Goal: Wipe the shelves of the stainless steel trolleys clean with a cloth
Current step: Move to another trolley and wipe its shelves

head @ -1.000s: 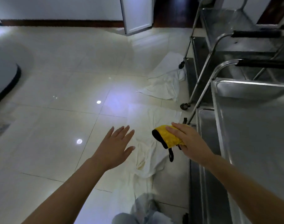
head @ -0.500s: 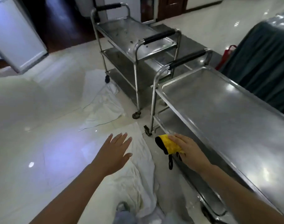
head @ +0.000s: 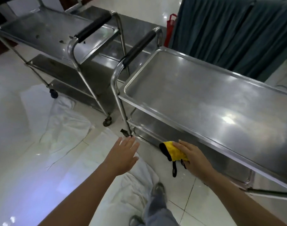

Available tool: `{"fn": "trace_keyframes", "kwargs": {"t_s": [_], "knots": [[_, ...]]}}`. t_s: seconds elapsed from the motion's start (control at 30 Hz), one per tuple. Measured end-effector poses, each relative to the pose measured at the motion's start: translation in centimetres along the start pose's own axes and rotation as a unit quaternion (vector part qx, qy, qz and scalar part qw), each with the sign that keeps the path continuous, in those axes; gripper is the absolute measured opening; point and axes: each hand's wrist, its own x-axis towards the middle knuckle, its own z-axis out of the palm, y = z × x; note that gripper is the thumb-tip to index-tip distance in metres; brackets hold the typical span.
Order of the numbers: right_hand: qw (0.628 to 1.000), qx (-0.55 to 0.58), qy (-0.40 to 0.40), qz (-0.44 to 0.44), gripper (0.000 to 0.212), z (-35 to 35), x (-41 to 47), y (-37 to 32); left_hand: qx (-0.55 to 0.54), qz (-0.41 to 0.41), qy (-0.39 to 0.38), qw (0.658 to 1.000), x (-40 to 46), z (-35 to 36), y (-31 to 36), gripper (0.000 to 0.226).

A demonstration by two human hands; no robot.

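Observation:
A stainless steel trolley with a black-gripped handle stands at the right, its top shelf bare and shiny. My right hand holds a yellow cloth with black trim at the front edge of this trolley's lower shelf. My left hand hovers flat with fingers spread above the floor, just left of the trolley's corner leg, holding nothing. A second trolley stands behind at the upper left, with dark specks on its top shelf.
White sheets lie crumpled on the glossy tiled floor under my hands and feet. A dark green curtain hangs behind the near trolley, with a red bag beside it. My leg and shoes are at the bottom.
The view has swung right and up, from the floor onto the two trolleys. My right hand with the cloth stays by the near trolley's lower shelf; my left hand stays spread beside it.

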Motion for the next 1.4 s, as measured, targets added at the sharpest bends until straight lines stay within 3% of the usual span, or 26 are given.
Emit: {"fn": "trace_keyframes", "kwargs": {"t_s": [0.27,0.6,0.87,1.07,1.23,1.4], "knots": [[0.998,0.035,-0.013,0.055,0.065,7.6,6.6,4.0,-0.019,0.032,-0.055,0.998,9.4,7.4,-3.2,0.062],[0.994,0.077,0.021,0.076,0.068,29.4,14.0,10.4,-0.023,0.061,-0.078,0.995,21.8,26.9,-7.8,0.062],[0.991,0.052,0.078,0.096,0.070,43.6,21.8,22.2,-0.005,0.035,-0.042,0.998,34.6,42.7,-8.6,0.063],[0.993,0.014,0.068,0.098,0.063,50.0,25.4,29.0,-0.045,0.033,0.001,0.998,41.8,50.0,-8.1,0.057],[0.992,-0.091,0.068,0.059,0.060,52.9,24.9,30.5,-0.050,-0.020,0.003,0.999,43.3,52.9,-7.7,0.068],[0.984,-0.154,-0.005,0.086,0.087,53.2,24.4,31.9,-0.071,-0.072,-0.011,0.995,44.3,53.6,-9.1,0.090]]}}
